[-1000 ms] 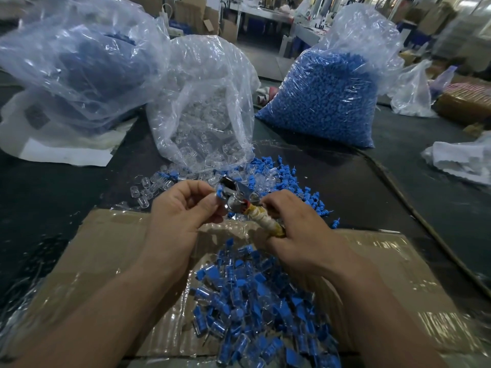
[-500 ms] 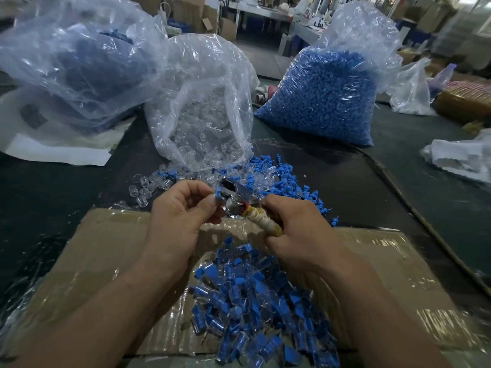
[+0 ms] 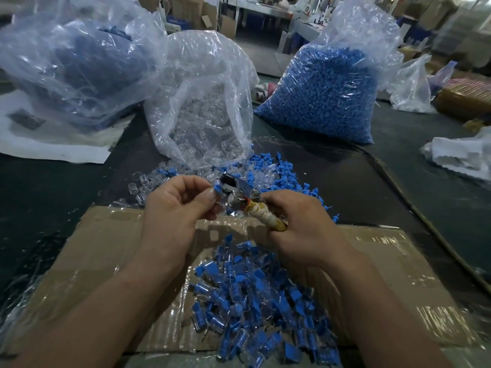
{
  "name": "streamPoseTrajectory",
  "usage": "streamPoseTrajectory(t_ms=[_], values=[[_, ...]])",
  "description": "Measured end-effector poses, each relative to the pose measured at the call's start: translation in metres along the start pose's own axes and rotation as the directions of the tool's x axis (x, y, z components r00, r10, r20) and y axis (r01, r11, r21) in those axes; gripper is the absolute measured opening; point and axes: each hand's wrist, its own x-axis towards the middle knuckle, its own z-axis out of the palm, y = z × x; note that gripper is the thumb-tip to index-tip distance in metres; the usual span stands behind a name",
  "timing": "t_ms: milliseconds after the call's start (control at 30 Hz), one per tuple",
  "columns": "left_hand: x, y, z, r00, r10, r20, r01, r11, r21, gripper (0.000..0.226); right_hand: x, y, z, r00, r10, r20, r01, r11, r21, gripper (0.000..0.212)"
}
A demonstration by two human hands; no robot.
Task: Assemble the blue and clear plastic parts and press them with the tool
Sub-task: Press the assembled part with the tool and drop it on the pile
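My left hand [image 3: 175,208] pinches a small blue and clear part [image 3: 218,188] between thumb and fingers, right at the metal jaws of the press tool [image 3: 239,193]. My right hand [image 3: 300,224] grips that tool by its tape-wrapped handle [image 3: 265,217]. Loose blue parts [image 3: 287,176] and clear parts [image 3: 144,185] lie scattered on the dark table just beyond my hands. A heap of assembled blue and clear pieces [image 3: 252,304] lies on the taped cardboard [image 3: 106,248] below my hands.
An open bag of clear parts [image 3: 202,107] stands behind the hands. A big bag of blue parts [image 3: 332,86] sits at back right, another bulky plastic bag [image 3: 74,57] at back left. White plastic [image 3: 462,155] lies at the right edge.
My hands have stayed together at the tool. The left thumb and fingers have shifted slightly on the part at the jaws.
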Motion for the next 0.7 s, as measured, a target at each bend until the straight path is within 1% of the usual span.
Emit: streamPoseTrajectory(t_ms=[67,133,200,267,333,400,467,567,667,700], values=[[0.002,0.003,-0.002,1.000,-0.016,-0.026,0.015,0.999,-0.036,0.011,0.001,0.005,-0.005,0.999,0.024,0.022,-0.024,1.000,-0.017,0.042],[0.002,0.007,-0.005,1.000,-0.012,-0.012,0.012,0.998,-0.058,0.009,0.000,0.010,-0.009,0.997,0.056,0.047,-0.054,0.998,-0.036,0.040],[0.001,0.012,-0.007,0.997,-0.035,0.074,0.038,0.998,-0.050,0.011,-0.001,0.013,-0.012,0.994,0.082,0.072,-0.079,0.996,-0.052,0.036],[-0.001,0.014,-0.007,0.974,-0.100,0.203,0.101,0.995,0.007,0.012,-0.002,0.016,-0.014,0.989,0.105,0.101,-0.101,0.994,-0.043,0.034],[-0.005,0.016,-0.005,0.930,-0.160,0.329,0.156,0.987,0.040,0.012,-0.002,0.018,-0.015,0.982,0.126,0.142,-0.120,0.992,-0.048,0.036],[-0.008,0.018,-0.002,0.877,-0.187,0.443,0.170,0.982,0.079,0.008,-0.001,0.020,-0.015,0.975,0.138,0.173,-0.129,0.990,-0.065,0.036],[-0.010,0.018,-0.001,0.829,-0.189,0.526,0.116,0.979,0.168,0.010,-0.001,0.020,-0.015,0.972,0.138,0.188,-0.125,0.989,-0.083,0.037],[-0.009,0.016,-0.002,0.775,-0.181,0.606,0.024,0.966,0.257,0.015,-0.001,0.022,-0.015,0.969,0.136,0.207,-0.116,0.988,-0.104,0.043],[-0.011,0.016,-0.003,0.704,-0.181,0.687,-0.022,0.961,0.276,0.019,0.000,0.023,-0.014,0.967,0.131,0.221,-0.107,0.988,-0.115,0.048],[-0.011,0.016,-0.003,0.697,-0.175,0.695,-0.015,0.966,0.258,0.021,-0.001,0.024,-0.014,0.965,0.128,0.227,-0.104,0.988,-0.116,0.049]])
